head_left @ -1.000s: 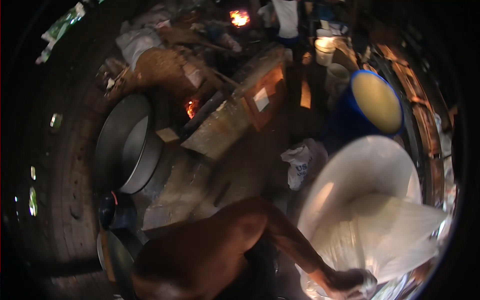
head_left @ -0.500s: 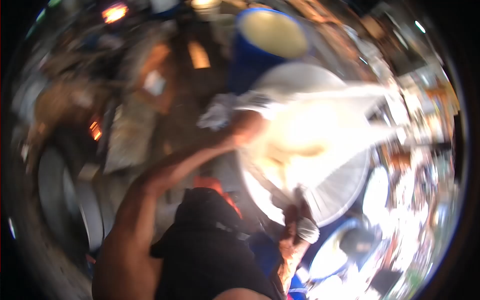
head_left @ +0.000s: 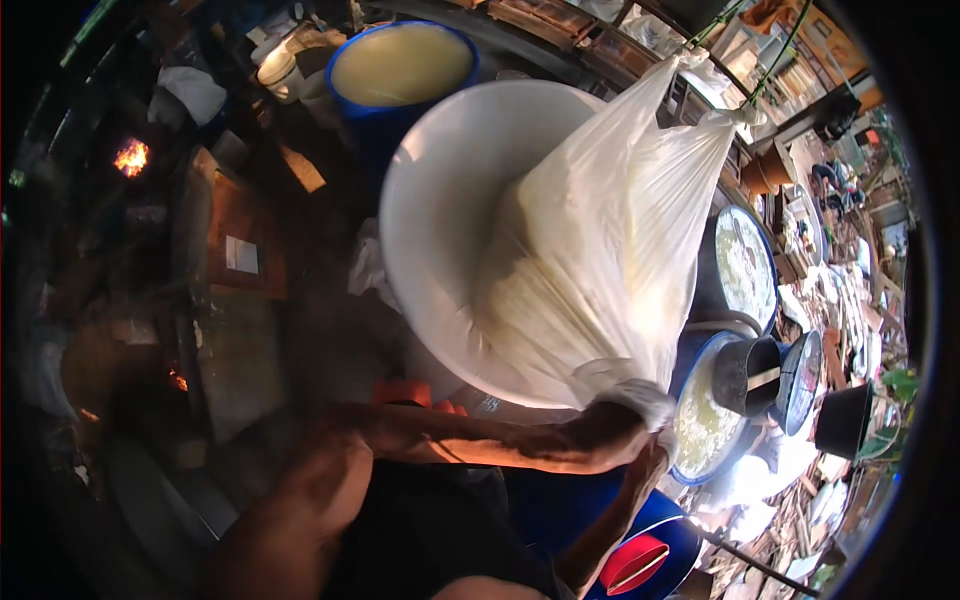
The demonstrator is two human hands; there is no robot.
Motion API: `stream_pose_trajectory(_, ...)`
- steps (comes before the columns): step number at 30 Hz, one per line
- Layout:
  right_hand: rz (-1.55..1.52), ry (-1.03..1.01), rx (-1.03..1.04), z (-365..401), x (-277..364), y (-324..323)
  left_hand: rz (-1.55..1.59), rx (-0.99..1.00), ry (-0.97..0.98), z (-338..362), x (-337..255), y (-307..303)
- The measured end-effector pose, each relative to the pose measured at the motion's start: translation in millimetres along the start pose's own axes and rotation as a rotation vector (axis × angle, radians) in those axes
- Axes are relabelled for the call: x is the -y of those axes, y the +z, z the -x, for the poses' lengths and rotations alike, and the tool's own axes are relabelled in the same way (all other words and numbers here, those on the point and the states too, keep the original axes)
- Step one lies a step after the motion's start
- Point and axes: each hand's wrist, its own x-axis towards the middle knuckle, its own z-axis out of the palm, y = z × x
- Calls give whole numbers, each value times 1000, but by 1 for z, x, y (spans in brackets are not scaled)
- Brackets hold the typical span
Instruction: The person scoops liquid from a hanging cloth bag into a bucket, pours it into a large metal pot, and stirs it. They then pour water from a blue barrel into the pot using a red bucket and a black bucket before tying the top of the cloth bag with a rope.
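A large off-white cloth, sagging with a bulky load, hangs over a wide, pale, round basin. Two of its corners are tied to green ropes at the upper right. My left hand is closed around the gathered near edge of the cloth. Just beside it, my right hand also grips the bunched cloth, its fingers partly hidden. What lies inside the cloth is covered; only a yellowish, damp bulge shows through.
Behind the basin stands a blue barrel of yellowish liquid. More blue barrels of foamy liquid line the right, with a black bucket on one. A red container sits in a barrel near me. Fire burns at left.
My left hand has moved from the cloth's left side to its near edge, beside my right hand. The cloth's near edge is now gathered up. The camera view has shifted.
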Motion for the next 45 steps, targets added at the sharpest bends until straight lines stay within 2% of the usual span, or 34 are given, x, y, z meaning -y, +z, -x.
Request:
stream_pose_trajectory(3,323,-39,65,-18,-102,-5,211,-239,174,-14,-50,-80)
stream_pose_trajectory(5,34,-44,81,-7,-10,33,239,-426,274,-5,-35,-111)
stream_pose_trajectory(6,196,3,183,-3,73,42,259,-422,188,6,-17,-128)
stream_pose_trajectory(7,266,-69,110,4,79,68,191,-446,87,25,12,-135)
stream_pose_trajectory(8,297,-37,237,13,123,80,124,-461,-16,43,42,-141)
stream_pose_trajectory(9,257,-123,204,26,134,100,59,-469,-119,61,71,-148)
stream_pose_trajectory(10,242,-220,218,36,167,112,124,-571,-183,82,101,-146)
stream_pose_trajectory(11,275,-306,394,39,197,117,98,-705,-244,109,131,-144)
stream_pose_trajectory(12,68,-54,607,52,227,122,-82,-684,-227,121,123,-177)
stream_pose_trajectory(13,-96,237,755,63,257,128,66,-728,-311,130,123,-198)
stream_pose_trajectory(14,-11,-174,837,76,267,123,-303,-685,-300,139,124,-230)
stream_pose_trajectory(15,48,-588,819,89,276,118,-312,-748,-289,147,131,-252)
stream_pose_trajectory(16,7,-778,722,94,289,112,-265,-798,-443,155,131,-274)
stream_pose_trajectory(17,-127,-732,792,99,288,115,-301,-813,-449,159,135,-299)
stream_pose_trajectory(18,-90,-749,819,99,298,116,-290,-891,-468,162,145,-314)
stream_pose_trajectory(19,-59,-783,730,107,294,121,-368,-898,-484,163,150,-323)
stream_pose_trajectory(20,-27,-818,639,112,286,126,-371,-855,-738,158,143,-326)
stream_pose_trajectory(21,-267,-761,542,106,278,124,-425,-792,-535,161,167,-323)
stream_pose_trajectory(22,-280,-742,509,94,272,113,-473,-724,-336,160,191,-319)
stream_pose_trajectory(24,-586,-352,754,64,254,82,-432,-607,-347,123,174,-272)
stream_pose_trajectory(25,-670,-40,739,59,226,93,-425,-548,-294,106,166,-242)
stream_pose_trajectory(27,-540,24,472,48,181,87,-262,-468,-261,74,145,-164)
stream_pose_trajectory(28,-322,-211,225,39,165,71,-229,-360,-209,64,135,-127)
stream_pose_trajectory(29,-230,-125,186,34,147,61,-242,-223,-177,48,101,-98)
stream_pose_trajectory(31,-156,61,135,33,118,45,1,-113,-188,24,41,-51)
stream_pose_trajectory(32,-170,157,117,33,105,36,126,-78,-189,15,18,-47)
stream_pose_trajectory(34,-68,92,-90,27,68,35,323,-26,-221,-3,-27,-52)
stream_pose_trajectory(36,-188,189,-30,19,71,14,496,-54,-202,-18,-63,-74)
stream_pose_trajectory(37,-122,209,-51,16,71,15,595,-99,-156,-19,-71,-89)
stream_pose_trajectory(38,-120,254,-9,14,77,16,424,-163,-157,-16,-73,-106)
stream_pose_trajectory(40,81,170,7,13,67,47,582,-335,-171,1,-49,-127)
stream_pose_trajectory(42,103,124,155,21,93,82,488,-409,-365,36,0,-152)
stream_pose_trajectory(43,63,91,100,34,94,121,433,-440,-381,52,26,-162)
stream_pose_trajectory(45,89,-37,341,54,169,129,235,-504,-400,94,74,-177)
